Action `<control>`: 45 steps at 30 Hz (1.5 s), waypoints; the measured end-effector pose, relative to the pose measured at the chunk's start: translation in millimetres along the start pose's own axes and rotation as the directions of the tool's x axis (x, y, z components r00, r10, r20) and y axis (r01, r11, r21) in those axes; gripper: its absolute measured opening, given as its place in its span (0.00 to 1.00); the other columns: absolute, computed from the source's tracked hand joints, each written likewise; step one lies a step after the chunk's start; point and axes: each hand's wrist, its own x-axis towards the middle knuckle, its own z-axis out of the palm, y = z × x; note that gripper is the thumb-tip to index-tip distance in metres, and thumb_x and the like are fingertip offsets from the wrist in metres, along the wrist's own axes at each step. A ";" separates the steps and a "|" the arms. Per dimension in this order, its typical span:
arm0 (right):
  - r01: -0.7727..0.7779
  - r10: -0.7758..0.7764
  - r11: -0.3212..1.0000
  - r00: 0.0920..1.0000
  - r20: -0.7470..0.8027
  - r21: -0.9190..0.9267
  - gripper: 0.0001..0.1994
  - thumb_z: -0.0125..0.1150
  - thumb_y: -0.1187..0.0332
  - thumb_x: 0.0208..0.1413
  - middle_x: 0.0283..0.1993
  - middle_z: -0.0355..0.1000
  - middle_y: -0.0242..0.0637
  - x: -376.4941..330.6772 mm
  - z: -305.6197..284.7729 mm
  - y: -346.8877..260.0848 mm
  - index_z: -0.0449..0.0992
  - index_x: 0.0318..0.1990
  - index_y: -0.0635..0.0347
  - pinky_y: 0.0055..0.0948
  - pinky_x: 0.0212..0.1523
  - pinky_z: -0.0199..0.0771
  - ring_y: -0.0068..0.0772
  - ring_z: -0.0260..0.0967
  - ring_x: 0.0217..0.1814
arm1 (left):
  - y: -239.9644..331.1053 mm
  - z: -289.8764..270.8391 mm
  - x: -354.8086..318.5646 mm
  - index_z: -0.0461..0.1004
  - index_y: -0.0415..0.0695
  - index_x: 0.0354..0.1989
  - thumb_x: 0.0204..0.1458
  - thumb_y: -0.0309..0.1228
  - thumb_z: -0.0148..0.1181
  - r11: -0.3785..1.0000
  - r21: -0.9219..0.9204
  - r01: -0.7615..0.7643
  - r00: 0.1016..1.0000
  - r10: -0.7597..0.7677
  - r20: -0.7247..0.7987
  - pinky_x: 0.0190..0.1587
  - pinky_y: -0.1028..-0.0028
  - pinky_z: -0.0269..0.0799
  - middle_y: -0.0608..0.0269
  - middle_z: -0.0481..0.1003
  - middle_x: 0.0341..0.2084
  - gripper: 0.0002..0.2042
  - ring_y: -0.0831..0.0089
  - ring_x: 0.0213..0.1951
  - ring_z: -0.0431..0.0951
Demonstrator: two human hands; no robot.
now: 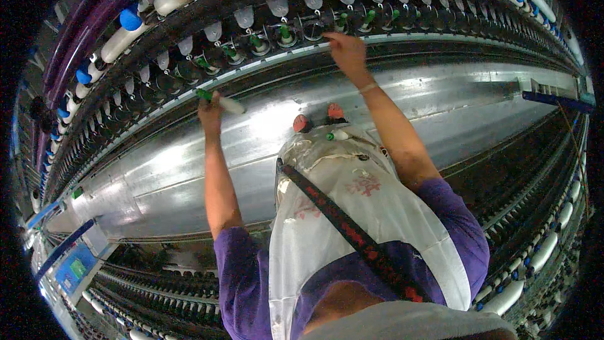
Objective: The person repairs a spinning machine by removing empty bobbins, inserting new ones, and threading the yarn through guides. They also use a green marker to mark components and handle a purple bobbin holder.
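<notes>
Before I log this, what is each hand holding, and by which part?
The left hand holds a yarn bobbin near where its green end meets the white winding. No object shows in the right hand; anything very thin cannot be told.

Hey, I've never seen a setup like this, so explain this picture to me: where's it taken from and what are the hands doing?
There's no robot here. A wide fisheye camera on the person's head looks down, so straight edges bend and the apron and red shoes show below. The shiny surface around the shoes looks like a floor.

In front runs a long machine, probably for yarn, with a row of small upright green bobbins. White rolls sit above them.

The left hand holds a bobbin with a green end and white body. The right hand reaches to the row, forefinger extended; whether it grips anything is too small to tell.
</notes>
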 end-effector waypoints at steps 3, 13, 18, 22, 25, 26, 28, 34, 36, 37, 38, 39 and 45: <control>-0.109 0.102 0.994 0.977 0.185 0.026 0.12 0.61 0.73 0.48 0.23 0.74 0.41 -3.5 -65.7 26.9 0.81 0.41 0.50 0.27 0.25 0.68 0.30 0.69 0.21 | 78.6 54.0 -28.2 0.76 0.41 0.36 0.53 0.28 0.60 0.928 -0.370 0.039 0.999 -0.047 -0.015 0.37 0.74 0.72 0.63 0.78 0.35 0.05 0.74 0.35 0.76; -0.412 -0.102 0.714 0.738 0.667 0.566 0.03 0.64 0.75 0.49 0.25 0.71 0.29 1.2 -139.4 -23.7 0.80 0.30 0.64 0.17 0.26 0.63 0.17 0.64 0.25 | 271.6 143.6 33.1 0.70 0.41 0.36 0.51 0.33 0.60 0.837 0.111 -0.536 0.844 0.532 0.066 0.40 0.58 0.70 0.49 0.74 0.31 0.10 0.48 0.35 0.74; -0.625 0.204 0.649 0.691 0.693 0.433 0.05 0.63 0.70 0.52 0.21 0.72 0.30 -1.5 -158.8 -28.2 0.81 0.30 0.60 0.16 0.21 0.61 0.15 0.62 0.21 | 273.8 143.4 57.3 0.66 0.44 0.38 0.50 0.38 0.61 0.907 0.209 -0.365 0.893 0.278 0.352 0.41 0.56 0.68 0.47 0.72 0.33 0.15 0.47 0.37 0.72; -0.539 0.219 0.639 0.812 0.542 0.549 0.07 0.63 0.66 0.53 0.22 0.72 0.29 26.2 -154.3 -47.8 0.80 0.31 0.60 0.18 0.20 0.61 0.15 0.62 0.21 | 253.1 176.6 55.9 0.66 0.45 0.47 0.53 0.35 0.58 0.743 -0.225 -0.630 0.759 0.651 0.026 0.42 0.61 0.68 0.50 0.71 0.35 0.15 0.55 0.39 0.72; -0.399 0.103 0.654 0.889 0.447 0.643 0.07 0.63 0.66 0.52 0.21 0.72 0.28 68.9 -145.7 -87.6 0.80 0.31 0.61 0.18 0.21 0.62 0.15 0.63 0.20 | 224.5 227.4 50.0 0.62 0.42 0.52 0.45 0.18 0.55 0.824 -0.437 -0.361 0.913 0.408 0.015 0.45 0.60 0.67 0.46 0.70 0.38 0.23 0.48 0.44 0.71; -0.330 0.030 0.647 0.912 0.410 0.687 0.07 0.63 0.66 0.52 0.21 0.72 0.29 85.5 -142.6 -101.7 0.80 0.31 0.61 0.17 0.22 0.63 0.16 0.63 0.20 | 212.9 238.8 50.0 0.58 0.42 0.55 0.43 0.15 0.54 0.873 -0.415 -0.258 0.946 0.316 0.077 0.47 0.59 0.66 0.44 0.70 0.40 0.27 0.46 0.46 0.70; -0.260 -0.027 0.597 0.939 0.343 0.759 0.09 0.60 0.66 0.55 0.26 0.73 0.32 114.0 -134.7 -127.5 0.80 0.34 0.63 0.15 0.18 0.57 0.15 0.59 0.18 | 194.8 256.5 47.4 0.50 0.41 0.62 0.40 0.11 0.53 0.899 -0.316 -0.305 0.941 0.335 0.044 0.50 0.58 0.65 0.40 0.69 0.44 0.36 0.43 0.50 0.68; -0.400 -0.015 0.342 0.902 0.431 0.850 0.13 0.62 0.64 0.56 0.18 0.69 0.28 147.2 -142.9 -161.2 0.76 0.25 0.63 0.17 0.17 0.58 0.14 0.58 0.16 | 192.1 251.3 22.7 0.33 0.34 0.67 0.39 0.11 0.51 0.951 -0.156 -0.269 0.957 0.281 0.066 0.58 0.59 0.60 0.27 0.57 0.56 0.45 0.35 0.57 0.61; -0.438 0.067 0.358 0.893 0.445 0.825 0.11 0.63 0.65 0.54 0.19 0.69 0.29 146.4 -146.8 -149.2 0.76 0.26 0.63 0.20 0.17 0.58 0.17 0.59 0.16 | 199.1 237.4 7.4 0.33 0.34 0.67 0.40 0.12 0.51 0.877 -0.150 -0.457 0.888 0.459 -0.027 0.60 0.60 0.59 0.27 0.56 0.58 0.44 0.36 0.60 0.57; -0.435 0.094 0.426 0.894 0.439 0.794 0.10 0.63 0.66 0.53 0.19 0.69 0.31 144.7 -147.7 -136.9 0.75 0.25 0.63 0.22 0.18 0.59 0.20 0.60 0.17 | 199.9 230.3 -4.3 0.35 0.34 0.67 0.41 0.12 0.50 0.865 -0.093 -0.493 0.870 0.493 -0.028 0.61 0.60 0.58 0.28 0.56 0.58 0.43 0.37 0.61 0.55; -0.431 0.121 0.491 0.894 0.431 0.757 0.09 0.63 0.68 0.52 0.20 0.68 0.32 143.2 -147.6 -120.5 0.75 0.24 0.63 0.24 0.19 0.60 0.24 0.61 0.18 | 198.5 224.3 -17.3 0.36 0.34 0.67 0.41 0.12 0.50 0.849 -0.037 -0.527 0.850 0.526 -0.026 0.61 0.60 0.58 0.30 0.56 0.58 0.42 0.38 0.62 0.53; -0.161 -0.092 0.577 0.961 0.259 0.801 0.08 0.60 0.66 0.55 0.27 0.74 0.31 134.4 -141.1 -103.6 0.81 0.36 0.60 0.15 0.19 0.59 0.16 0.59 0.18 | 191.7 215.3 -32.2 0.40 0.35 0.67 0.44 0.15 0.50 0.852 -0.055 -0.520 0.849 0.523 0.070 0.63 0.59 0.55 0.33 0.56 0.59 0.39 0.39 0.63 0.53; -0.715 0.505 0.335 0.686 0.523 0.614 0.05 0.65 0.71 0.48 0.29 0.76 0.33 18.7 -33.3 -40.5 0.80 0.31 0.61 0.20 0.20 0.63 0.21 0.66 0.21 | 130.2 188.1 -72.3 0.59 0.35 0.59 0.44 0.14 0.52 0.898 0.056 -0.437 0.820 0.372 0.434 0.62 0.58 0.58 0.42 0.60 0.59 0.28 0.45 0.64 0.54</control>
